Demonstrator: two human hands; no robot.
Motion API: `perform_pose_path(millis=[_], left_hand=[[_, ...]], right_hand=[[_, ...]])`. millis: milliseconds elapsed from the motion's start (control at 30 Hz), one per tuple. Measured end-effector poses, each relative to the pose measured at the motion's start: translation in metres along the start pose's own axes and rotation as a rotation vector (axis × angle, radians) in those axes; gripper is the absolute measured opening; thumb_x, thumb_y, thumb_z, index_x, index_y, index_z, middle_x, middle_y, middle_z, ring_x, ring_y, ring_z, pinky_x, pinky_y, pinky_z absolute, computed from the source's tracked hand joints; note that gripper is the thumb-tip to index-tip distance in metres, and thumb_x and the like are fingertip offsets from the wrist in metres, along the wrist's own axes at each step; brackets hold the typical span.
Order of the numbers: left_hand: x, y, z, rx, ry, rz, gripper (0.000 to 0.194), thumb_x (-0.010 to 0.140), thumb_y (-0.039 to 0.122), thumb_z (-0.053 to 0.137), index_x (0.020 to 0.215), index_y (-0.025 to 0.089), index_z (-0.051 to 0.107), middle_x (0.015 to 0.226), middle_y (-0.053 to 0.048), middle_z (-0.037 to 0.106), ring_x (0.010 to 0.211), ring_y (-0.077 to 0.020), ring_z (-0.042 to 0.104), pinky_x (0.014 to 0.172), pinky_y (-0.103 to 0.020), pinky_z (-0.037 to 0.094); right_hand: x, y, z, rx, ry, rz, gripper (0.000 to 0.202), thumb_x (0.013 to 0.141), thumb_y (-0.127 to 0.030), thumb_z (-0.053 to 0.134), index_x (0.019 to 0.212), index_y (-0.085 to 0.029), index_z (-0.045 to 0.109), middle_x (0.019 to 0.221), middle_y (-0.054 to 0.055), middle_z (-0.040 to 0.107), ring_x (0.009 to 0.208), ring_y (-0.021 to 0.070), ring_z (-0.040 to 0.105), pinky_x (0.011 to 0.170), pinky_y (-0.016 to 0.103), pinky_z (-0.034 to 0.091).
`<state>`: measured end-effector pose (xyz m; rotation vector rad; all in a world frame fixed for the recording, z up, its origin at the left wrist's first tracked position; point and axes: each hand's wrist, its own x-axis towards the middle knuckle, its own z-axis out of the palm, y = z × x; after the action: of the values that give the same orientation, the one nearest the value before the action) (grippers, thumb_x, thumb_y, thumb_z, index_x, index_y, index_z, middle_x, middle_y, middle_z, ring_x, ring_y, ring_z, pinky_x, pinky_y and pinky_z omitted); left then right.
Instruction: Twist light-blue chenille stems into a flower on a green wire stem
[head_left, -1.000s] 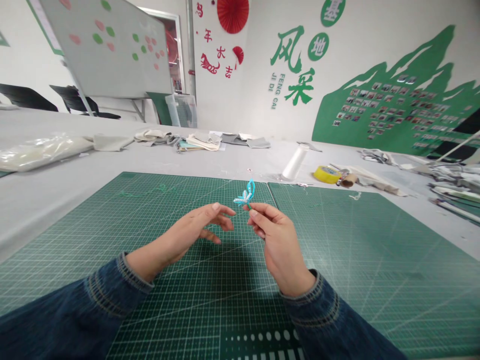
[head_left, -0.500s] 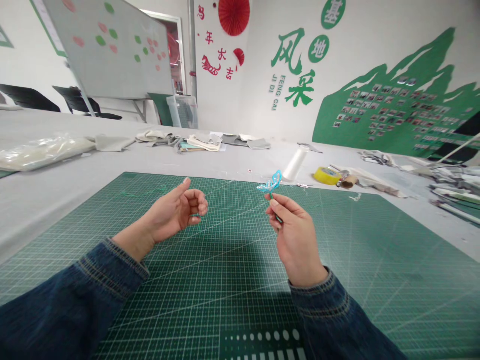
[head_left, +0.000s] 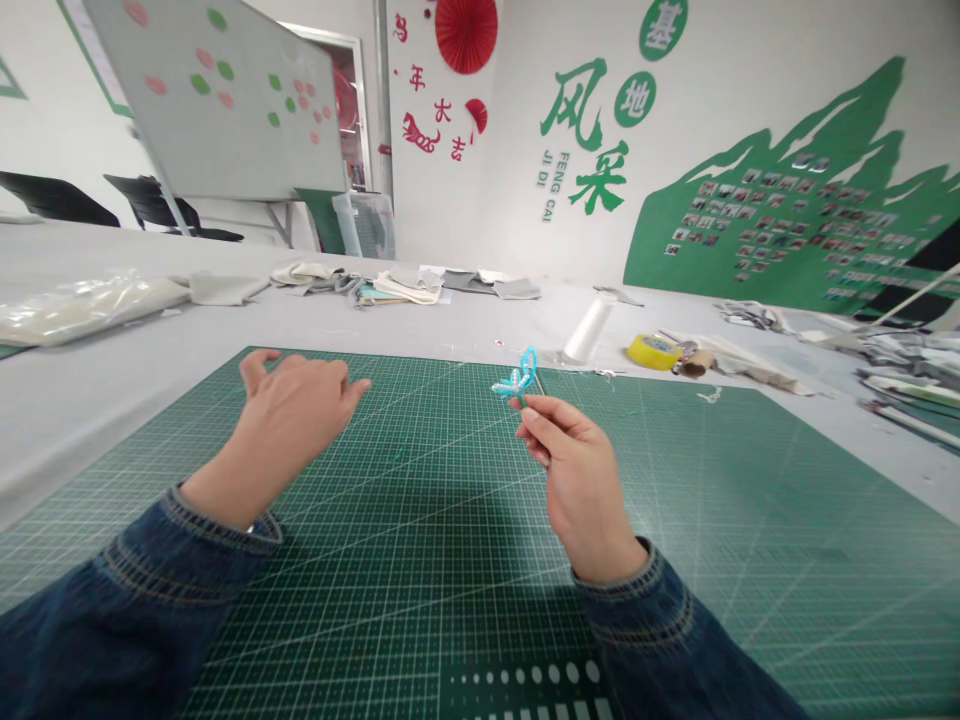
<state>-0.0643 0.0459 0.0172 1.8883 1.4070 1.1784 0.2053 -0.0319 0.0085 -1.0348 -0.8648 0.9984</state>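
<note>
The white wall [head_left: 514, 210] at the back is the biggest thing. It has big green Chinese writing [head_left: 556, 105], 风采, with 基 and 地 in green circles, and the small letters "FENG CAI" and "JI DI". Red paper writing [head_left: 416, 77] on the left has 年, 大 and 吉. On the right is a green mountain shape [head_left: 646, 245] with lots of little photos.

The long pale grey table [head_left: 300, 325] comes next, then the big whiteboard [head_left: 225, 110] with pink and green paper bits. Two green mats with white grid lines [head_left: 420, 560] lie side by side on the table. A shiny clear plastic bag [head_left: 82, 305] and grey and cream cloth pieces [head_left: 409, 287] lie behind them.

The left hand [head_left: 289, 410] is half open over the mat, fingers bent, with nothing seen in them. It hides some of the mat's back edge. The right hand [head_left: 581, 485] pinches with thumb and fingers.

A tall white spool [head_left: 589, 330] and a round yellow tape roll [head_left: 654, 351] are past the mats.

Smallest is the bright blue looped flower with whitish beads [head_left: 517, 382]. The right hand holds its green stem, above the mats.
</note>
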Motion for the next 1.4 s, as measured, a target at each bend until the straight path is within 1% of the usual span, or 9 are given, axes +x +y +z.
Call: perform_pose_path(millis=[67,133,233,467,667,833,1033,1167,1400], left_hand=[[-0.007,0.013,0.006,0.198,0.154,0.161,0.033,0.078,0.038,0.072,0.053,0.023,0.056,0.053,0.000,0.048,0.078,-0.0269,0.054,0.109,-0.050,0.018],[-0.014,0.025,0.014,0.178,0.059,0.269,0.033,0.086,0.038,0.063,0.057,0.023,0.060,0.054,0.002,0.052,0.068,-0.0204,0.053,0.115,-0.048,0.011],[-0.025,0.036,0.027,0.012,-0.150,0.309,0.050,0.099,0.042,0.038,0.061,0.022,0.062,0.046,0.006,0.045,0.052,-0.0139,0.047,0.117,-0.041,0.020],[-0.044,0.036,0.062,-0.607,-0.526,0.154,0.072,0.101,0.055,0.016,0.059,0.019,0.062,0.044,0.007,0.040,0.043,-0.0111,0.035,0.117,-0.042,0.026],[-0.050,0.042,0.076,-0.898,-0.635,0.024,0.077,0.099,0.061,0.014,0.053,0.020,0.059,0.039,0.006,0.031,0.042,-0.0126,0.033,0.107,-0.046,0.037],[-0.050,0.043,0.079,-1.031,-0.706,-0.050,0.080,0.098,0.062,0.008,0.051,0.020,0.057,0.041,0.004,0.037,0.045,-0.0136,0.038,0.092,-0.046,0.048],[-0.041,0.024,0.062,-0.635,-0.807,-0.045,0.073,0.099,0.061,0.018,0.055,0.018,0.056,0.041,0.003,0.034,0.050,-0.0156,0.048,0.068,-0.034,0.048],[-0.030,0.017,0.039,-0.327,-0.902,-0.001,0.070,0.100,0.059,0.020,0.056,0.017,0.054,0.044,0.004,0.033,0.045,-0.0120,0.038,0.054,-0.028,0.036],[-0.017,0.016,0.017,-0.195,-0.912,-0.152,0.066,0.099,0.061,0.024,0.055,0.018,0.049,0.048,0.004,0.029,0.046,-0.0114,0.027,0.049,-0.028,0.027]], right_hand=[[-0.003,0.000,0.004,-0.017,-0.029,0.013,0.010,0.073,-0.022,0.073,0.083,-0.022,0.076,0.091,0.004,0.074,0.067,0.0133,0.053,0.061,0.029,0.041],[-0.006,0.001,0.007,-0.031,-0.053,0.023,0.010,0.073,-0.022,0.072,0.082,-0.021,0.076,0.087,0.003,0.074,0.066,0.0129,0.053,0.060,0.028,0.040],[-0.008,0.002,0.010,-0.052,-0.089,0.045,0.008,0.074,-0.022,0.072,0.081,-0.021,0.076,0.076,0.001,0.070,0.064,0.0121,0.052,0.059,0.027,0.037],[-0.013,0.007,0.015,-0.051,-0.164,0.091,0.008,0.073,-0.022,0.072,0.080,-0.021,0.076,0.070,-0.001,0.068,0.063,0.0111,0.052,0.059,0.026,0.037],[-0.014,0.005,0.019,-0.020,-0.180,0.129,0.008,0.070,-0.022,0.074,0.078,-0.020,0.076,0.073,0.000,0.070,0.060,0.0101,0.052,0.057,0.025,0.039],[-0.011,0.006,0.015,-0.031,-0.167,0.114,0.009,0.070,-0.023,0.074,0.078,-0.020,0.077,0.075,0.001,0.070,0.064,0.0115,0.054,0.059,0.025,0.041],[0.004,0.005,-0.001,0.032,-0.044,0.038,0.013,0.070,-0.023,0.075,0.082,-0.020,0.077,0.090,0.005,0.074,0.063,0.0100,0.051,0.052,0.024,0.034],[0.012,0.004,-0.008,0.112,0.066,0.015,0.014,0.065,-0.021,0.077,0.079,-0.019,0.077,0.090,0.006,0.073,0.064,0.0102,0.051,0.049,0.022,0.030],[0.012,-0.003,-0.009,0.190,0.143,0.004,0.017,0.063,-0.020,0.078,0.080,-0.017,0.076,0.088,0.006,0.071,0.059,0.0081,0.048,0.046,0.020,0.025]])
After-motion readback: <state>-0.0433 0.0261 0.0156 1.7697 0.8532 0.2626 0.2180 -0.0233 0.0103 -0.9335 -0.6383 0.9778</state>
